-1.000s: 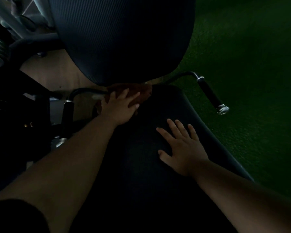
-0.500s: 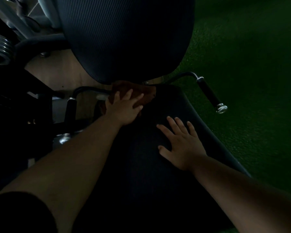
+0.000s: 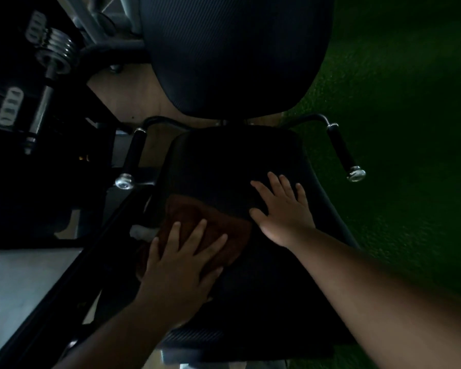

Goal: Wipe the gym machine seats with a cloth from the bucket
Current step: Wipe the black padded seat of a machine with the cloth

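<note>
The black gym machine seat (image 3: pixel 232 161) fills the middle of the dim view, with its ribbed backrest (image 3: pixel 234 51) rising behind it. A brown cloth (image 3: pixel 197 222) lies flat on the seat's left side. My left hand (image 3: pixel 181 262) presses down on the cloth's near part with fingers spread. To the right of the cloth, my right hand (image 3: pixel 282 209) rests flat on the bare seat, holding nothing. No bucket is in view.
Two black handles with chrome ends flank the seat, the left handle (image 3: pixel 133 153) and the right handle (image 3: pixel 342 150). Chrome weight plates on a bar (image 3: pixel 55 50) and a dark frame stand at the left. Green turf floor (image 3: pixel 399 129) lies to the right, a pale floor (image 3: pixel 16 283) at lower left.
My left hand has dragged the cloth from the back of the seat under the backrest toward me along the left side. My right hand stays flat on the seat.
</note>
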{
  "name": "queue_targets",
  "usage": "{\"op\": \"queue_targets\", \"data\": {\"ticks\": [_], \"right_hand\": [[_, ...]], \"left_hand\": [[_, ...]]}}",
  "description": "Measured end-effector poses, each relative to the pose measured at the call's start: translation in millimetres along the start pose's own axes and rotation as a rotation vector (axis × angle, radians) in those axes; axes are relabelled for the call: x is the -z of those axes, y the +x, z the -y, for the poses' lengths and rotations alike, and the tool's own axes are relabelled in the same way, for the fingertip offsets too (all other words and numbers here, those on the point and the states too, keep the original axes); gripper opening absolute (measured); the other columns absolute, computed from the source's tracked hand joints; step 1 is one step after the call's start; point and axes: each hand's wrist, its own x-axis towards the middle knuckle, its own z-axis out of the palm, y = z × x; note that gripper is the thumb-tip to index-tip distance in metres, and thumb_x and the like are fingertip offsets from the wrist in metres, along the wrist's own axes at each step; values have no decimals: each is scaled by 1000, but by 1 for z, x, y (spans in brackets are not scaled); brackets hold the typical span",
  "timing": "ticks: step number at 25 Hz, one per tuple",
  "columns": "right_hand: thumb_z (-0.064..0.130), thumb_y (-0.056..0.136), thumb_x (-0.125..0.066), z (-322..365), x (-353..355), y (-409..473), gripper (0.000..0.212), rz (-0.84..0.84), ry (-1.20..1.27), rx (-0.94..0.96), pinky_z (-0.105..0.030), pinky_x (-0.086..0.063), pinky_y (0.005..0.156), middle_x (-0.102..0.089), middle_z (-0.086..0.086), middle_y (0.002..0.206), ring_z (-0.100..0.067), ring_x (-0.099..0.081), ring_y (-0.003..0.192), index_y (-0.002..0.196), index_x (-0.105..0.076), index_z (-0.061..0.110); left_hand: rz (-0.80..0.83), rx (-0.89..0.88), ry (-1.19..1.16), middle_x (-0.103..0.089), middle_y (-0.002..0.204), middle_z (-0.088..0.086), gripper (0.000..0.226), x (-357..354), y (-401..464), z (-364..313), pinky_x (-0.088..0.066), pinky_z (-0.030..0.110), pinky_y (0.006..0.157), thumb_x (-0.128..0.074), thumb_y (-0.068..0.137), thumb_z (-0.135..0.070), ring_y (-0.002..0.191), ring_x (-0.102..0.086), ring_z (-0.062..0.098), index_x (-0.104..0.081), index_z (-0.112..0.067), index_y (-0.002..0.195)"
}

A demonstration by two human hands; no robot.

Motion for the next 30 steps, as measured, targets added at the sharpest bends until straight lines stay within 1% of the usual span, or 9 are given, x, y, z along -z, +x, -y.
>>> {"op": "queue_targets", "data": {"ticks": [3, 5, 8, 11, 12, 15, 20, 25, 30], "right_hand": [[34, 104, -40, -2, 27, 3, 44, -18, 625, -100, -40, -10, 123, -25, -2, 163, -18, -20, 150, 148, -41, 31], [24, 106, -41, -6, 52, -11, 36, -184, 945, -147, -31, -31, 112, -47, 2, 145, -14, -42, 134, 140, -53, 23], [28, 103, -48, -2, 69, -50, 32, -411, 764, -8, -15, -33, 99, -52, 11, 129, -2, -47, 121, 134, -57, 24], [62, 91, -35, 11, 34, -64, 65, -142, 127, 28, -41, -19, 119, -31, -5, 160, -25, -25, 148, 152, -30, 40], [73, 88, -29, 19, 20, -58, 72, -25, -55, -23, -54, -7, 120, -11, -7, 166, -31, -6, 153, 154, -13, 48], [82, 84, -23, 49, 4, -34, 76, 53, -153, -72, -72, 8, 110, 17, -7, 166, -42, 20, 149, 150, 4, 57], [74, 81, -17, -17, 4, -67, 70, -46, -220, 62, -62, 1, 119, 2, 9, 168, -28, 7, 154, 149, -7, 59], [73, 86, -28, 2, 25, -1, 67, 21, -23, -292, -73, 3, 113, 9, 9, 168, -33, 14, 152, 149, -10, 58], [72, 81, -26, 20, -11, -74, 71, -78, -121, 37, -59, -1, 120, -5, 16, 166, -23, 0, 154, 149, -18, 54]], "left_hand": [[-50, 146, -47, 6, 166, -13, 60, 7, 58, -35, -11, 62, 117, -18, 92, -71, 151, 4, 36, 1, -61, 148], [-21, 157, -130, 4, 167, -8, 64, 15, 85, -71, -4, 61, 118, -29, 93, -68, 151, 7, 38, -6, -56, 151], [13, -102, -503, -11, 167, -5, 73, 23, 75, -96, -2, 45, 123, -46, 86, -55, 153, -1, 27, -20, -45, 154], [-352, 115, -743, -37, 157, -1, 62, 16, 57, -30, -12, 16, 118, -49, 83, -39, 146, -28, 15, -49, -27, 145], [-414, 266, -584, -36, 158, 2, 63, 13, 58, 2, -16, 24, 120, -45, 86, -44, 147, -29, 20, -47, -26, 146], [-148, 435, -216, -5, 167, 1, 69, 3, 74, 49, -11, 51, 121, -29, 95, -68, 153, -5, 31, -13, -41, 157], [-154, 365, -129, 5, 168, 1, 73, -6, 81, 49, -12, 53, 121, -17, 89, -78, 153, 0, 33, -1, -49, 154], [-129, 405, -134, -4, 167, 3, 76, 9, 100, 49, -19, 54, 116, -27, 87, -78, 148, -12, 39, -7, -49, 154], [-78, 408, -325, 1, 166, 0, 80, 24, 154, 75, -27, 55, 113, -31, 85, -81, 145, -19, 44, -7, -48, 154]]}}
